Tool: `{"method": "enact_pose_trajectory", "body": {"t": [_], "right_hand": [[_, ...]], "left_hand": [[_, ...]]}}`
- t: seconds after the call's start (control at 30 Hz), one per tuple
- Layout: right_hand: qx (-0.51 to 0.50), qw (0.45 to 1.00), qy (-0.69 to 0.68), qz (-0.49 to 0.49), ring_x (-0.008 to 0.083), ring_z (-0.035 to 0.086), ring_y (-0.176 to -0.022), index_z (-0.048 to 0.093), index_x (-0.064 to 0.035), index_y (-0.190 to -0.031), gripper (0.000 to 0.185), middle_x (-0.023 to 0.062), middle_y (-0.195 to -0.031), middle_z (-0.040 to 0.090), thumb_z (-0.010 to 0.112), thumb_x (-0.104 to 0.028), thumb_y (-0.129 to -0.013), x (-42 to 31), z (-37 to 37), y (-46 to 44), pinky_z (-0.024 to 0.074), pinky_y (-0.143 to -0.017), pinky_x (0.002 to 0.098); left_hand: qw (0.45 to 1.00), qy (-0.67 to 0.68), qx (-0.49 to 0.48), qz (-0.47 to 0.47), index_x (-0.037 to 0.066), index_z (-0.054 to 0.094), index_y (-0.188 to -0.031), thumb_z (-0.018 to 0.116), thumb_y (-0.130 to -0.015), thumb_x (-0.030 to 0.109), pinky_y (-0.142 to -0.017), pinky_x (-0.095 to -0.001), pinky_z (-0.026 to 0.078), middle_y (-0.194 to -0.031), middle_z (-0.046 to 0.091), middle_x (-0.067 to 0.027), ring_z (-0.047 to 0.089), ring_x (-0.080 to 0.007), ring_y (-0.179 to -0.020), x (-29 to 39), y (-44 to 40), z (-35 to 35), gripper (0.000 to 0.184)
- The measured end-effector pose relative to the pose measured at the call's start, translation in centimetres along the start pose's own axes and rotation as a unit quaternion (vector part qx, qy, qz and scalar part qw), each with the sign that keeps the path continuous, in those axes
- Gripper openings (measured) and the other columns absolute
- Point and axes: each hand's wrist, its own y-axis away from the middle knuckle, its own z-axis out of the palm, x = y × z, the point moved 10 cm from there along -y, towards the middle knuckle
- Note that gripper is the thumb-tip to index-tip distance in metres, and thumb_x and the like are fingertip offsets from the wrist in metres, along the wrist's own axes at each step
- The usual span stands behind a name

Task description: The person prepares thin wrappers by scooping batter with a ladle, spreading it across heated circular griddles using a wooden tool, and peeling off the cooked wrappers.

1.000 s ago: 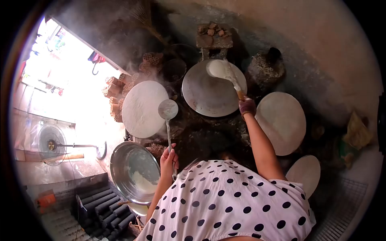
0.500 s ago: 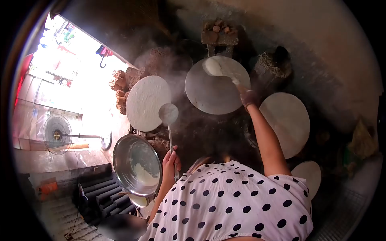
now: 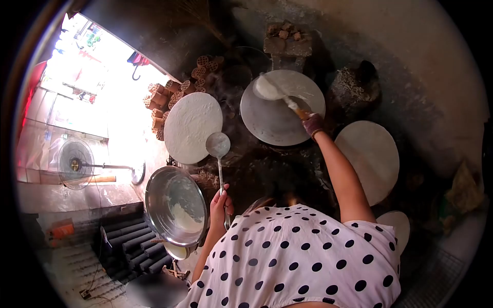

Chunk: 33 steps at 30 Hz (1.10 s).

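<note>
My right hand [image 3: 313,124], in a dark purplish glove, is closed round a wooden-handled spreader [image 3: 293,106]. Its rounded head is coated in white batter and rests over the left far part of the middle round griddle [image 3: 275,131]. White batter smears the far right of that griddle, while its near part looks grey. In my left hand [image 3: 221,203] is the handle of a metal ladle [image 3: 218,145], its whitish bowl pointing away from me. Beyond it lies a left griddle [image 3: 193,126] covered with a white sheet. Below, a steel basin [image 3: 154,179] holds white batter.
To the right are a round griddle [image 3: 367,159] with a pale surface and another pale disc [image 3: 396,226] partly behind my shirt. Perforated briquettes [image 3: 159,100] pile at the left. A fan [image 3: 76,163] and stacked dark cylinders [image 3: 131,241] lie farther left.
The spreader head has shifted slightly left over the middle griddle, and its handle shows more clearly. The steam has thinned. My left hand still holds the ladle in nearly the same pose.
</note>
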Motion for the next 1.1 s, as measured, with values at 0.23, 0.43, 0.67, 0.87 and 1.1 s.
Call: {"method": "enact_pose_trajectory", "body": {"t": [0.23,0.43,0.67,0.87,1.1], "right_hand": [[-0.064,0.988,-0.067,-0.121,0.0266,0.065,-0.095,0.067,-0.0206,-0.113,0.036,0.0069,-0.107,0.068,0.067,-0.033,-0.079,1.3,0.2,-1.8,0.0495,-0.082,0.0359],[-0.083,0.992,0.089,-0.045,0.0271,0.066,-0.087,0.066,-0.0258,-0.115,0.036,0.0089,-0.101,0.069,0.067,-0.033,-0.080,-1.1,0.5,-0.1,0.0507,-0.079,0.0370],[-0.072,0.986,-0.067,-0.132,0.0253,0.065,-0.094,0.062,-0.0147,-0.120,0.040,0.0109,-0.109,0.066,0.064,-0.021,-0.080,3.5,0.8,-4.9,0.0513,-0.081,0.0346],[-0.128,0.962,0.097,-0.219,0.0225,0.066,-0.091,0.063,-0.0115,-0.119,0.043,0.0074,-0.103,0.069,0.068,-0.021,-0.077,-1.7,-0.6,0.4,0.0499,-0.083,0.0311],[-0.063,0.988,0.014,-0.140,0.0269,0.064,-0.101,0.065,-0.0129,-0.118,0.035,0.0159,-0.112,0.066,0.064,-0.011,-0.083,-1.4,-3.0,-4.7,0.0478,-0.092,0.0354]], "left_hand": [[0.999,0.035,-0.021,-0.002,0.009,0.051,-0.127,0.051,-0.097,0.022,-0.039,-0.0224,0.035,-0.062,0.042,0.0023,0.040,-0.0079,-0.043,0.0,-1.0,0.1,0.032],[0.999,0.015,0.012,-0.026,0.009,0.050,-0.127,0.051,-0.097,0.021,-0.039,-0.0222,0.034,-0.062,0.041,0.0023,0.040,-0.0078,-0.044,0.3,-2.2,0.2,0.032],[0.999,0.036,0.004,-0.016,0.009,0.050,-0.128,0.050,-0.097,0.022,-0.039,-0.0229,0.035,-0.062,0.042,0.0024,0.040,-0.0082,-0.044,0.3,-2.7,-0.4,0.033],[0.998,0.054,0.025,-0.034,0.010,0.049,-0.129,0.049,-0.097,0.022,-0.040,-0.0228,0.035,-0.062,0.041,0.0023,0.040,-0.0084,-0.044,0.1,-3.0,-0.5,0.033],[0.996,0.072,0.034,-0.040,0.011,0.048,-0.131,0.052,-0.096,0.021,-0.040,-0.0229,0.036,-0.064,0.043,0.0013,0.041,-0.0090,-0.044,-1.4,-2.4,-1.3,0.036]]}}
